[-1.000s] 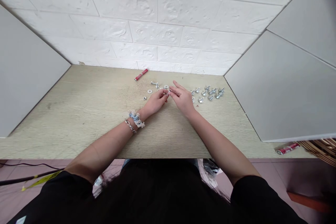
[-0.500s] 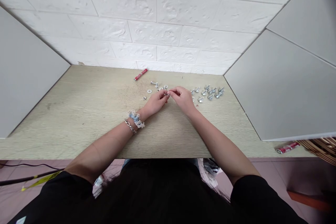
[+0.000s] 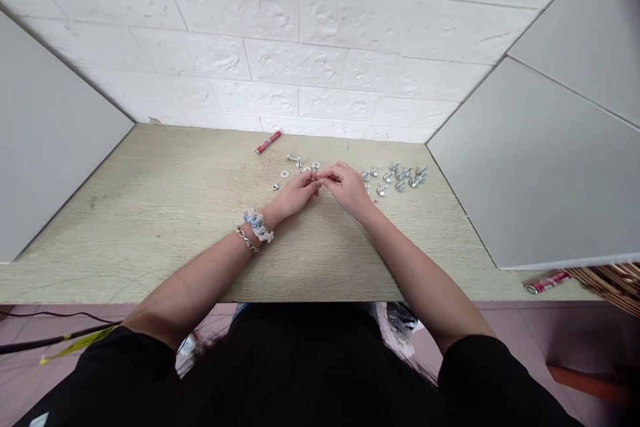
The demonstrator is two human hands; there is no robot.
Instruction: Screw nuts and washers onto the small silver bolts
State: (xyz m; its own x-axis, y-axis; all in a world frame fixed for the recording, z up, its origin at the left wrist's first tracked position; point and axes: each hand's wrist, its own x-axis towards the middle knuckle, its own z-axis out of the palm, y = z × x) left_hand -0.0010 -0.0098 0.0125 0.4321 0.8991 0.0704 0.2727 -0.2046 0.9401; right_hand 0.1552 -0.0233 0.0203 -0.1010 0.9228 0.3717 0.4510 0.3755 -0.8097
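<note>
My left hand (image 3: 296, 195) and my right hand (image 3: 346, 188) meet fingertip to fingertip over the middle of the wooden table (image 3: 150, 227). Both pinch a small silver part (image 3: 317, 177), probably a bolt with a washer or nut, too small to name surely. Loose washers and a bolt (image 3: 295, 161) lie just beyond the left hand. A cluster of several silver bolts (image 3: 397, 177) lies to the right of the right hand.
A red tube (image 3: 269, 142) lies near the white brick wall at the back. Grey panels stand on both sides of the table. A wicker basket (image 3: 613, 283) and a red item (image 3: 547, 283) sit at the lower right, a cable at the lower left.
My right hand's fingers, spread open a second ago, have curled into a pinch against the left hand's fingertips. The hands otherwise stay in place.
</note>
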